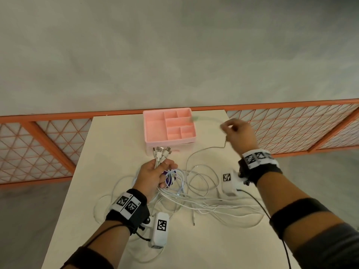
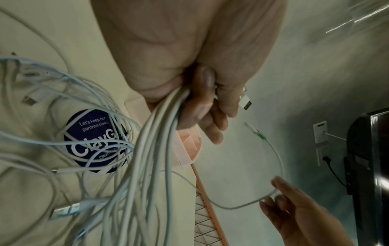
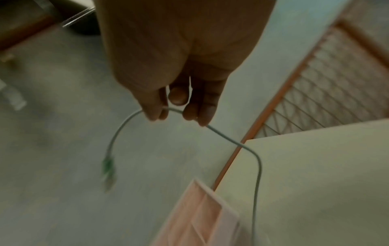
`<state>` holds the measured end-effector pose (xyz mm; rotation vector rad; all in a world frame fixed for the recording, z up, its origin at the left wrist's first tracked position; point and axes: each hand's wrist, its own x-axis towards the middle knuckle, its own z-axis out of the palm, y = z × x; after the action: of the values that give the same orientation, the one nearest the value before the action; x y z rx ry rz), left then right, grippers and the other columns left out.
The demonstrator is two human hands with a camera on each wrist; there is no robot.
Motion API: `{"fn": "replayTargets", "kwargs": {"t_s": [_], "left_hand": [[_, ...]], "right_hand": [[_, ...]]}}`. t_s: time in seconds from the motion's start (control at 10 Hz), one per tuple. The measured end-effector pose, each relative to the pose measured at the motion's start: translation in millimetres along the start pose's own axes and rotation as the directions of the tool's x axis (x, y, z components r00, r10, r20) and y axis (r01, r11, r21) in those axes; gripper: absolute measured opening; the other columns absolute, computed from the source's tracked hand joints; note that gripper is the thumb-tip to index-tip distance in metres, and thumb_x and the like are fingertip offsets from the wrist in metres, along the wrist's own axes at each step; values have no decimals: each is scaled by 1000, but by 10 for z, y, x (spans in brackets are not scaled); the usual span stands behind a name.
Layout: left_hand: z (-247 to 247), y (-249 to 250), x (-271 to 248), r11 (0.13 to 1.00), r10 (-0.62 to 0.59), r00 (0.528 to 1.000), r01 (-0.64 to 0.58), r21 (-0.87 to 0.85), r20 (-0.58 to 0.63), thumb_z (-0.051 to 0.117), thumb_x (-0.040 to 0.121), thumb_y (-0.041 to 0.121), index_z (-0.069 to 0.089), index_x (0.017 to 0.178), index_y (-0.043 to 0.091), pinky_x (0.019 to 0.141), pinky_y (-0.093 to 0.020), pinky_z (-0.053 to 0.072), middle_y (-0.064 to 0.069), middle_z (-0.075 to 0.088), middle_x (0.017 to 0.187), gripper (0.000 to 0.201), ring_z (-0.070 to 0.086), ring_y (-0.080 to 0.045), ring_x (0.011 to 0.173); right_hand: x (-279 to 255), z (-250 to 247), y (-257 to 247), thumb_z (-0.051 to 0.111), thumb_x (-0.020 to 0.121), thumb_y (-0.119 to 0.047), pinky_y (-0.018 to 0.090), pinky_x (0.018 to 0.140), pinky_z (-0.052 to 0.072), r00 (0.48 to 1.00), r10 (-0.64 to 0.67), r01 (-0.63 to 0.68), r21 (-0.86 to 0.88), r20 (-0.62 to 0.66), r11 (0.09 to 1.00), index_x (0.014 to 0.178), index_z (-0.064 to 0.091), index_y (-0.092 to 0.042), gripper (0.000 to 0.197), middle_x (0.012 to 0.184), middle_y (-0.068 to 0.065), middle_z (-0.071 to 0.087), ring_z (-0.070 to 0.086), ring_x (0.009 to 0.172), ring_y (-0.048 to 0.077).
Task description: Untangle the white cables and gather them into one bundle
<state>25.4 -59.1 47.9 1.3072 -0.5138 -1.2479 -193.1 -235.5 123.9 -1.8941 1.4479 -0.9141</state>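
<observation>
My left hand (image 1: 155, 175) grips a bundle of white cables (image 1: 160, 154) near their plugs, which fan out upward; the wrist view shows the strands (image 2: 160, 133) running through my fist. The rest of the white cables (image 1: 194, 193) lie tangled on the cream table (image 1: 116, 133). My right hand (image 1: 236, 131) is raised at the far right and pinches a single white cable (image 3: 227, 138) between thumb and fingers. Its green-marked plug (image 3: 108, 166) hangs free, blurred, over the pink tray's edge (image 1: 194, 119).
A pink compartment tray (image 1: 153, 131) stands at the table's far edge. A round purple sticker (image 2: 90, 138) lies under the tangle. An orange lattice fence (image 1: 291, 123) runs behind the table. The table's right edge is near my right hand.
</observation>
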Motion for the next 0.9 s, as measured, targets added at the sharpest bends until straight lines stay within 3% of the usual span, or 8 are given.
{"fn": "replayTargets", "kwargs": {"t_s": [0.1,0.2,0.4,0.5,0.6,0.7,0.8,0.9], "left_hand": [[-17,-5,13,1000,2,1000,-2,-24,-12,55,101,22,64,107,-5,40,-22,28,-7,62,68,29,27,-10,42],[-18,4,17,999,0,999,-1,-51,-35,55,101,24,62,108,-7,40,-21,25,1,37,55,33,26,-10,43],[37,52,49,995,23,1000,-25,-101,-16,54,101,29,61,104,0,41,-21,21,2,26,57,29,23,-9,43],[143,116,49,990,53,998,-51,-130,16,54,101,30,60,100,4,40,-21,21,2,24,59,27,22,-9,44],[268,197,55,988,93,995,-88,-131,31,53,102,31,61,97,6,39,-20,25,2,25,58,27,22,-9,44],[363,306,75,970,168,986,-163,-178,9,52,102,32,62,91,9,39,-20,24,3,26,57,27,22,-9,44],[343,483,102,945,228,973,-231,-232,-40,50,102,33,60,89,11,39,-20,23,4,28,56,28,23,-8,43],[168,682,129,909,288,951,-308,-280,-110,49,103,35,58,89,13,40,-20,23,5,29,55,28,23,-7,43]], "right_hand": [[167,-355,244,57,96,-24,38,74,60,906,278,-194,270,-319,943,102,64,-17,12,79,4,71,70,72,18],[239,-707,582,52,97,-18,32,73,60,748,551,-282,576,-369,768,118,60,-15,22,84,-1,68,69,76,14],[42,-840,1250,60,93,-19,39,87,57,641,734,-438,679,-225,589,139,45,-7,50,108,7,63,63,84,20],[-181,-426,1032,60,94,-24,38,75,58,786,612,-442,611,-89,657,127,57,-3,39,97,8,69,68,84,24],[-515,142,426,64,93,-26,39,78,53,945,236,-315,435,226,844,113,66,-11,25,95,9,74,71,85,24],[-883,665,-8,76,78,-46,29,82,54,781,-85,-108,267,619,958,107,65,-31,34,95,-2,75,71,87,13],[-1122,998,-112,71,83,-49,30,73,52,715,-172,149,92,678,985,98,61,-28,28,87,-5,71,66,79,14],[-1091,980,107,57,94,-47,28,65,42,774,-137,227,-69,618,971,93,62,-24,23,76,-6,62,60,72,15]]}}
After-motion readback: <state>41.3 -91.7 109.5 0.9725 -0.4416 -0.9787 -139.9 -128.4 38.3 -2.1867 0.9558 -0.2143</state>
